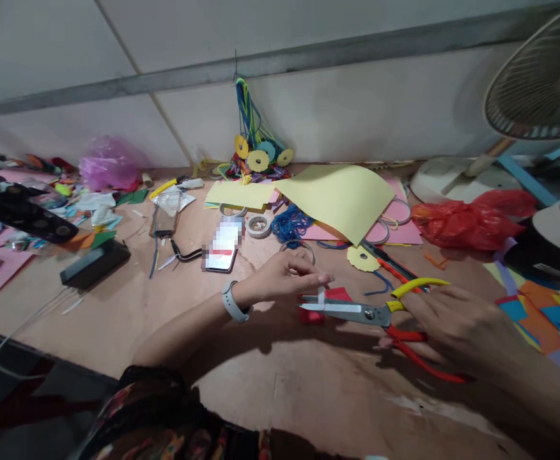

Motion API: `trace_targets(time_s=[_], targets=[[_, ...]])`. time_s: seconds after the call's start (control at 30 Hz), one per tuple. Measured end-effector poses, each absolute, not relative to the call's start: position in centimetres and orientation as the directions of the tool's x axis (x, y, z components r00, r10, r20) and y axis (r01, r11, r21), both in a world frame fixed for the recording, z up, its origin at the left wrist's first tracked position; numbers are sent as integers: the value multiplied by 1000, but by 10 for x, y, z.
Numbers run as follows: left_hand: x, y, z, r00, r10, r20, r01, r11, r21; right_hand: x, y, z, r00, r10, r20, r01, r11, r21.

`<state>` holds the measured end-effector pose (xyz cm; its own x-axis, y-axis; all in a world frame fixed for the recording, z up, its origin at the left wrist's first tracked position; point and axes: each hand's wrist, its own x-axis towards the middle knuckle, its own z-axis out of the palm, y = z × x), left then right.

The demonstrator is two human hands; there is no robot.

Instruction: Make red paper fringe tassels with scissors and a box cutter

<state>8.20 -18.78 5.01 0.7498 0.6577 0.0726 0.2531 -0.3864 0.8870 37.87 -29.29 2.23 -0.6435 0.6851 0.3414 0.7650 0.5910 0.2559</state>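
Note:
My right hand (452, 316) grips a pair of scissors (357, 312) by its yellow and red handles, the blades pointing left. Between the pinched fingertips of my left hand (292, 276) is a short whitish strip (321, 298), which hangs down at the blades. Whether the blades touch it I cannot tell. A small piece of red paper (341, 294) shows behind and under the blades. Just beyond my left hand lie a tangle of blue cord (290, 223) and a roll of white tape (258, 225).
Yellow sheets (340, 195) lie at the back, near a scalloped yellow disc (362, 259) and a cutter (392, 262). A phone (221, 249) and a black box (95, 264) are on the left. On the right are a red plastic bag (472, 220), a fan (541, 73) and coloured paper pieces (546, 313).

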Motion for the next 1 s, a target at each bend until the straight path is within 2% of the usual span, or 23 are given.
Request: trace_targets(time_s=[0.07, 0.13, 0.23, 0.3, 0.37, 0.43, 0.5, 0.63, 0.7, 0.8, 0.9, 1.0], targets=[[82, -191, 49, 741, 660, 120, 215, -403, 889, 378, -292, 24, -663, 673, 329, 749, 591, 300], [83, -194, 50, 710, 664, 234, 173, -487, 856, 378, -291, 27, -667, 669, 327, 744, 580, 332], [84, -204, 56, 629, 621, 468, 163, -694, 702, 377, -289, 31, -666, 666, 336, 745, 573, 342], [83, -210, 62, 557, 593, 581, 197, -775, 601, 378, -287, 33, -672, 660, 336, 739, 575, 350], [82, -214, 65, 457, 636, 621, 231, -760, 608, 381, -283, 35, -677, 662, 322, 734, 577, 357], [81, -214, 63, 353, 739, 573, 210, -660, 722, 390, -278, 36, -655, 690, 309, 752, 554, 357], [82, -212, 55, 285, 837, 468, 118, -515, 849, 404, -271, 36, -580, 757, 302, 806, 478, 349], [91, -209, 35, 334, 921, 202, -65, -191, 979, 440, -258, 36, -249, 943, 222, 912, 151, 381], [96, -211, 29, 379, 923, 64, -120, -19, 993, 456, -252, 36, -72, 988, 139, 923, 13, 384], [100, -215, 27, 399, 915, -57, -166, 133, 977, 474, -245, 37, 88, 996, -18, 940, -77, 333], [101, -216, 27, 403, 910, -97, -170, 178, 969, 483, -240, 38, 130, 983, -129, 958, -90, 273], [100, -214, 26, 417, 904, -98, -172, 184, 968, 487, -239, 38, 149, 978, -144, 962, -110, 248]])
